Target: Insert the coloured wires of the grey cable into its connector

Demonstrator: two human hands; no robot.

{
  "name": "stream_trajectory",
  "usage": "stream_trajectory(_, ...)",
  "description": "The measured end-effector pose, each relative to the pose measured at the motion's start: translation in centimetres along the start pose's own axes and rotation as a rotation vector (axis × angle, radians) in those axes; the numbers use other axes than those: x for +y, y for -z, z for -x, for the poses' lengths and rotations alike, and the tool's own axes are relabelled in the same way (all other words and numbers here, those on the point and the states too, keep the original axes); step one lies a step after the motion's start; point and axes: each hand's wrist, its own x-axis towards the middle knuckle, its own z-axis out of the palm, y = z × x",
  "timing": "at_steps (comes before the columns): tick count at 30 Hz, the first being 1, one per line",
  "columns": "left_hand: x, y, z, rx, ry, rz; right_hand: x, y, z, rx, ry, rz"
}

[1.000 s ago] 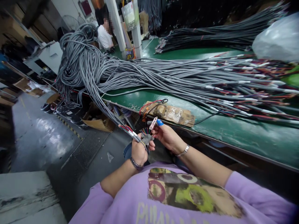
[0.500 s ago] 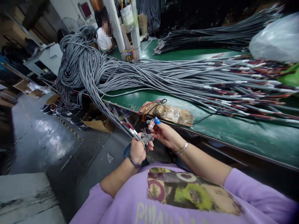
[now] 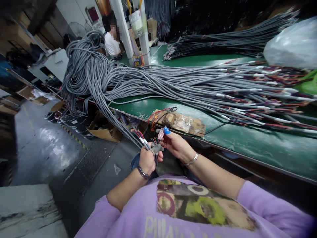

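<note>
Just off the near edge of the green table, left hand hides the gripped stretch of the grey cables; wire tips too fine to count, pink piece partly covered by right hand, markings unreadable. Plastic bag and green item at table's right end: cut by frame. Person past table's far left: head pixelated.

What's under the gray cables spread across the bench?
Green benchtop shows along the near edge of the gray cables. Under the thick of the pile, the cables themselves hide whatever is there.
</note>
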Motion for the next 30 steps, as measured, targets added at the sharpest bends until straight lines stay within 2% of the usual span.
stream_trajectory(6,-0.2,0.1,0.0,-0.019,-0.007,0.016,-0.1,-0.2,0.1,-0.017,-0.004,-0.004)
stream_trajectory(14,0.3,0.0,0.5,-0.031,-0.065,0.032,-0.2,0.0,0.5,-0.024,-0.110,-0.040)
stream_trajectory(22,-0.1,0.4,1.2,-0.017,-0.108,0.058,-0.7,0.7,0.6,-0.117,-0.181,-0.041)
stream_trajectory(25,-0.2,0.2,1.1,0.002,-0.132,0.070,-0.8,0.3,0.5,-0.126,-0.135,0.009)
stream_trajectory(30,0.1,-0.3,0.8,0.010,-0.125,0.077,-0.4,0.2,0.5,-0.063,-0.007,0.071)
